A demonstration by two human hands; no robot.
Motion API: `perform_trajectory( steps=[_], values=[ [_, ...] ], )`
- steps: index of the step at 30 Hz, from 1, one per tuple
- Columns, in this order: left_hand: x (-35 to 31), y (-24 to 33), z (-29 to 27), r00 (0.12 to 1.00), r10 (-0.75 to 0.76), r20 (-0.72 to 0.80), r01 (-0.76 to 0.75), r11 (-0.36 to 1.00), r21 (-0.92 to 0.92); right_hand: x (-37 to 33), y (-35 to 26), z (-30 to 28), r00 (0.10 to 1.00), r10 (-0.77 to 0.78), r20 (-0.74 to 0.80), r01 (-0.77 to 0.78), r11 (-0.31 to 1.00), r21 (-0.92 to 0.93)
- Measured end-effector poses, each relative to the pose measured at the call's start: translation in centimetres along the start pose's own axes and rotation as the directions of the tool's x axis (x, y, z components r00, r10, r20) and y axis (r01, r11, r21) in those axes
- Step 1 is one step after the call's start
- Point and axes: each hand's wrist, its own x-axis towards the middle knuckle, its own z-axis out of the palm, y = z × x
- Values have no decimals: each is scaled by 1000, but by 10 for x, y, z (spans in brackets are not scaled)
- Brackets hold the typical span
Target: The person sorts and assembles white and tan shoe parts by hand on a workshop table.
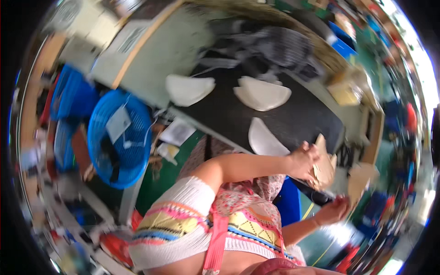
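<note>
My left hand [305, 161] is closed on a small stack of tan curved pieces [323, 169] at the right end of the work table. Lower and farther right, my right hand [334, 210] pinches a single tan curved piece [360, 182], blurred by motion. The two hands are apart. On the black mat [220, 112] lie white half-moon pieces in separate groups: a left stack [189, 89], a middle stack [263, 94] with uneven, overlapping edges, and a nearer piece [265, 140] close to my left forearm. What the pieces are made of I cannot tell.
Dark grey striped cloth [284, 46] is heaped behind the mat. A blue round basket [120, 169] with papers and a dark item stands left of the table, beside blue crates [75, 94]. A yellowish box-like bundle [348, 87] sits at the back right.
</note>
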Motion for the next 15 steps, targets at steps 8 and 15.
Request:
perform_trajectory(
  steps=[8, 15],
  values=[
    [-38, 19, -62, 745, 291, -601, -341, 940, 32, -56, -48, 49, 805, 141, 576, -276, 949, 153],
    [-74, 5, -104, 670, 321, -669, -267, 946, 187, -54, -55, 63, 617, 125, 777, -378, 913, 153]
  ],
)
